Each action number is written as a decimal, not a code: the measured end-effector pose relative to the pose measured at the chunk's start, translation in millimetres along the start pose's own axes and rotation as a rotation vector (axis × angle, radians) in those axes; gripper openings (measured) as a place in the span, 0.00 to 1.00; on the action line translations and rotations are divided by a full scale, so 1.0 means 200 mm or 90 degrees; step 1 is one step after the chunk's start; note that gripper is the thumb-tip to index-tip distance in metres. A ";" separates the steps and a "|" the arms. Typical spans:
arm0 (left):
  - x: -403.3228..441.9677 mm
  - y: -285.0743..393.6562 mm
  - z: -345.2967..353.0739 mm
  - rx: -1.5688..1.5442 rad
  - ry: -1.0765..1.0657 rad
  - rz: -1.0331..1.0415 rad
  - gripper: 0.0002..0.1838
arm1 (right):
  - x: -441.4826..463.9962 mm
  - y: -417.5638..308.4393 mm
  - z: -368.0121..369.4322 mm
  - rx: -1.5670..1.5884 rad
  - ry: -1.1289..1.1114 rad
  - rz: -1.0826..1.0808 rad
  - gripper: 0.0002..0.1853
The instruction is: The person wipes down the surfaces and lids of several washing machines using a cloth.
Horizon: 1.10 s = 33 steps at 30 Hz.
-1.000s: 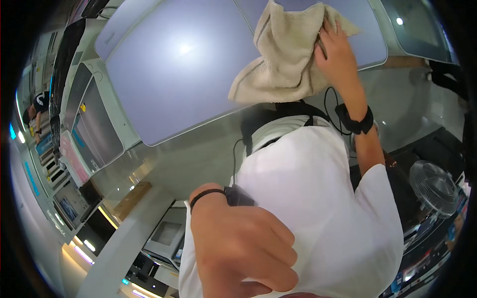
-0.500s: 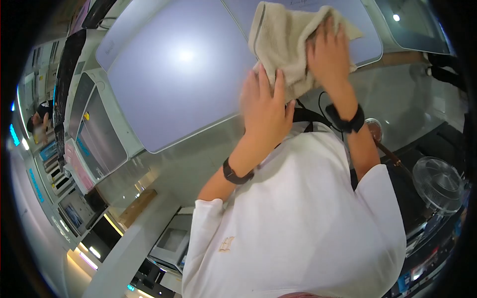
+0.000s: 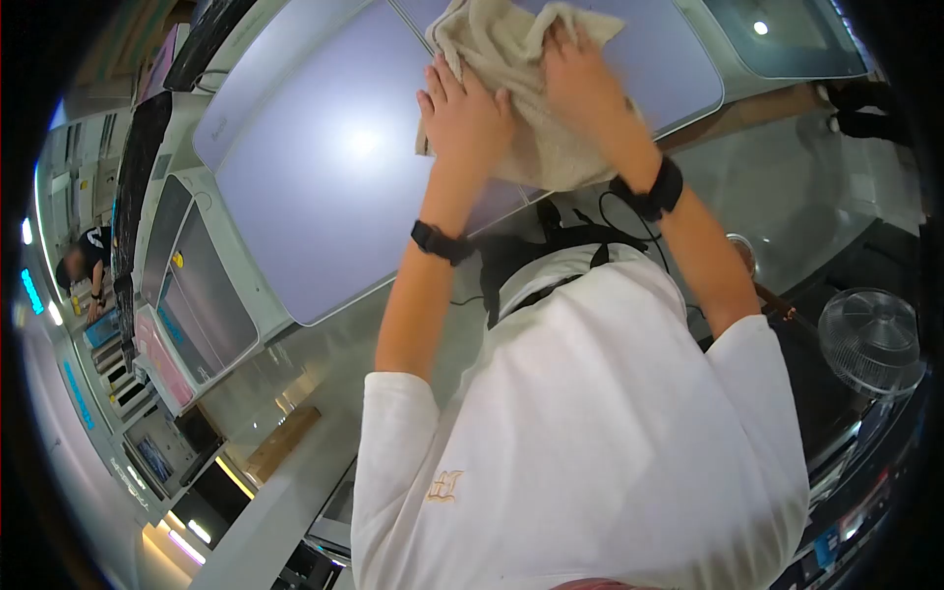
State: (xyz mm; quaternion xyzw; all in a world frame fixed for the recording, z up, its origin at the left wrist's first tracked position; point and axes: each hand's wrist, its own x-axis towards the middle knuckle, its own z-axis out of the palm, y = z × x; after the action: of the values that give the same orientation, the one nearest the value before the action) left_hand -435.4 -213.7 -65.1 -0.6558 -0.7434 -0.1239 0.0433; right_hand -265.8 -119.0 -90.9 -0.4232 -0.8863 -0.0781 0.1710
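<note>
A beige towel (image 3: 551, 147) lies bunched and creased over the pale lilac glossy panel (image 3: 295, 197), near its right part and front edge. On the towel's left side, my left hand (image 3: 467, 123) rests palm down, open, its fingers apart and its thumb toward the right. My right hand (image 3: 588, 88), slightly blurred, is closed on the towel's upper right part, with folds bunched around its fingertips. Some of the towel's underside and the panel beneath it are hidden.
A top-loading washing machine (image 3: 211, 285) stands at the left, and another dark lid (image 3: 787, 34) is at the upper right. A clear-caged fan (image 3: 870, 339) stands at the right. Cables (image 3: 629, 211) hang near my waist. A person (image 3: 88, 261) is at the far left.
Both hands and the towel have moved left and slightly up across the panel. My left arm is straighter, and my left fingers reach farther up the towel. The view has shifted a little.
</note>
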 end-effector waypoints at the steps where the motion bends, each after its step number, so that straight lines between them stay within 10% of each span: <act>1: 0.00 0.00 0.01 0.011 0.002 -0.006 0.38 | -0.05 -0.03 -0.01 0.040 0.000 0.009 0.28; 33: 0.00 -0.18 -0.01 0.025 0.048 -0.075 0.29 | 0.41 -0.01 -0.07 0.187 -0.029 -0.191 0.21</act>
State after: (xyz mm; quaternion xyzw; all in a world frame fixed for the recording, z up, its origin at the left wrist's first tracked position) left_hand -470.6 -218.5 -67.9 -0.6045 -0.7811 -0.1360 0.0769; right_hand -311.2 -64.3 -46.7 -0.2586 -0.9450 0.0371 0.1970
